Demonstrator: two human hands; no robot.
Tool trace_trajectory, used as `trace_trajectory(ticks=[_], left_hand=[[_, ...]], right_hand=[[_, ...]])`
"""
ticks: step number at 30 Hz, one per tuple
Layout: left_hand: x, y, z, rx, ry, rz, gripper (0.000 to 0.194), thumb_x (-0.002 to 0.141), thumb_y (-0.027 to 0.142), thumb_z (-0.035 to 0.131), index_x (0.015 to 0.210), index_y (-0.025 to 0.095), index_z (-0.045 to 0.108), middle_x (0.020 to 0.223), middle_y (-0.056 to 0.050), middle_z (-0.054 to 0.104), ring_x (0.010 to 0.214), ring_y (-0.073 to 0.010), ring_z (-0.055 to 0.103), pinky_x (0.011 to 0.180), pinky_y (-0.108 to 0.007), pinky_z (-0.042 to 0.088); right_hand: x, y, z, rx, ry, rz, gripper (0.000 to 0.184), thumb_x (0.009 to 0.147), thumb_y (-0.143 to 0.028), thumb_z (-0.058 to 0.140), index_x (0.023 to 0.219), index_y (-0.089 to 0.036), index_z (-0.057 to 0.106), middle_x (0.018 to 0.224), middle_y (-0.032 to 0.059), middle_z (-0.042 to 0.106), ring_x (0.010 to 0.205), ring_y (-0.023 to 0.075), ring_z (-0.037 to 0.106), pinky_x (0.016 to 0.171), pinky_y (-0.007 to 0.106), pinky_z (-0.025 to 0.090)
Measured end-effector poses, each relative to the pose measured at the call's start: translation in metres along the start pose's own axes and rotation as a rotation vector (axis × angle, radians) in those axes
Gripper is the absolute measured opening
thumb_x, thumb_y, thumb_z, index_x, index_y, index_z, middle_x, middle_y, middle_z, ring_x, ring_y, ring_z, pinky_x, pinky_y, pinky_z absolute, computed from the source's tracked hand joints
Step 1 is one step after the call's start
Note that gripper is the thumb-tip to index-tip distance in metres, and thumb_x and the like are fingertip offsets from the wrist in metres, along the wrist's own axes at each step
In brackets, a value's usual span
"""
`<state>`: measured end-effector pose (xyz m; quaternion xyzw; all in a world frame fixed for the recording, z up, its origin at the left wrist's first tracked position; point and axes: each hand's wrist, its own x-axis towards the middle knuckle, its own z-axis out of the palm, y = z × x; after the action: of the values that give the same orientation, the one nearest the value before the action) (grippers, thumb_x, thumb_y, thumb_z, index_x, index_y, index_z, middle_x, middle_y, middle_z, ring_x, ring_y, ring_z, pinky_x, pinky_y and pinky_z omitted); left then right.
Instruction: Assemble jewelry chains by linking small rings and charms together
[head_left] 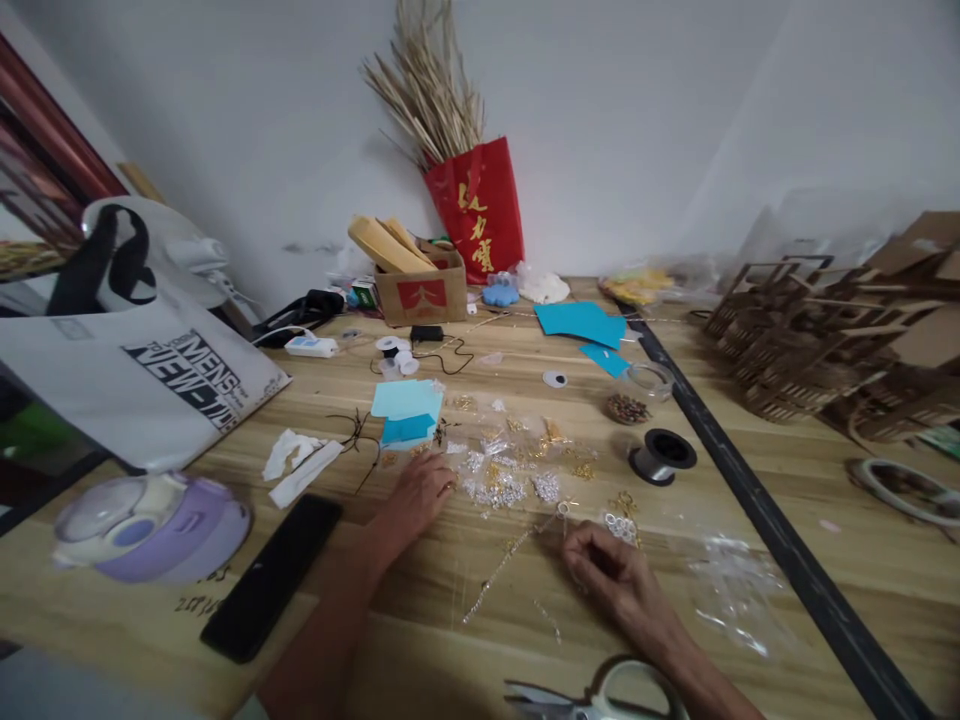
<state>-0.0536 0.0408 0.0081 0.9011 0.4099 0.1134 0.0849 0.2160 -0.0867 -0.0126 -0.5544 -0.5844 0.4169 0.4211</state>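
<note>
My left hand (415,497) rests on the wooden table (420,600), fingers reaching into a scatter of small silver and gold beads and charms (510,480); the fingertips are partly hidden. My right hand (611,570) lies on the table with fingers curled in a pinch, close to a thin chain (499,570) and a cluster of small rings (621,525). What the pinch holds is too small to make out. Blue paper pieces (406,410) lie just beyond the left hand.
Scissors (600,695) at the near edge, black phone (274,575), purple device (154,525), white tote bag (150,375), wire spool (662,455), bead cup (628,407), cardboard box (420,290), red bag (476,210), wooden lattice pieces (817,340), clear plastic bags (739,585).
</note>
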Motion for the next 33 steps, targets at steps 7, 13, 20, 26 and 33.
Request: trace_trajectory(ticks=[7,13,20,26,33], left_hand=[[0.003,0.0,0.007,-0.037,-0.002,0.022,0.019,0.089,0.01,0.052,0.077,0.016,0.065,0.084,-0.005,0.065,0.09,-0.0215,0.053,0.092,-0.038,0.041],[0.003,0.001,0.008,-0.043,0.003,0.028,0.021,0.09,0.012,0.05,0.075,0.017,0.062,0.082,-0.004,0.063,0.088,-0.0207,0.052,0.091,-0.038,0.042],[0.004,0.0,0.01,-0.026,0.045,0.022,0.021,0.09,0.012,0.051,0.073,0.017,0.061,0.081,-0.004,0.062,0.088,-0.0211,0.053,0.092,-0.039,0.042],[0.005,-0.005,0.012,-0.046,0.104,0.03,0.017,0.089,0.013,0.052,0.076,0.017,0.061,0.082,-0.004,0.064,0.087,-0.0204,0.055,0.098,-0.042,0.039],[0.006,-0.012,0.018,-0.059,0.144,0.041,0.021,0.089,0.016,0.049,0.072,0.018,0.061,0.079,-0.004,0.062,0.085,-0.0214,0.053,0.095,-0.043,0.041]], right_hand=[[0.0,0.002,-0.001,-0.017,-0.009,-0.006,0.03,0.086,-0.043,0.055,0.072,-0.017,0.058,0.064,0.0005,0.049,0.06,0.0146,0.043,0.054,0.025,0.033],[0.0,0.002,-0.001,-0.002,-0.022,-0.004,0.028,0.087,-0.042,0.054,0.073,-0.017,0.057,0.064,0.0002,0.048,0.06,0.0143,0.043,0.054,0.025,0.032],[-0.001,0.004,-0.002,0.004,-0.03,0.0,0.03,0.087,-0.043,0.054,0.074,-0.017,0.057,0.065,0.0,0.046,0.061,0.014,0.041,0.054,0.025,0.03],[0.0,0.002,-0.002,0.088,-0.014,0.021,0.029,0.085,-0.043,0.058,0.073,-0.016,0.056,0.064,-0.0009,0.045,0.06,0.0127,0.039,0.054,0.024,0.03],[0.003,-0.005,-0.006,0.287,0.008,0.152,0.034,0.08,-0.048,0.066,0.074,-0.016,0.054,0.057,-0.0052,0.04,0.051,0.0085,0.032,0.047,0.022,0.023]])
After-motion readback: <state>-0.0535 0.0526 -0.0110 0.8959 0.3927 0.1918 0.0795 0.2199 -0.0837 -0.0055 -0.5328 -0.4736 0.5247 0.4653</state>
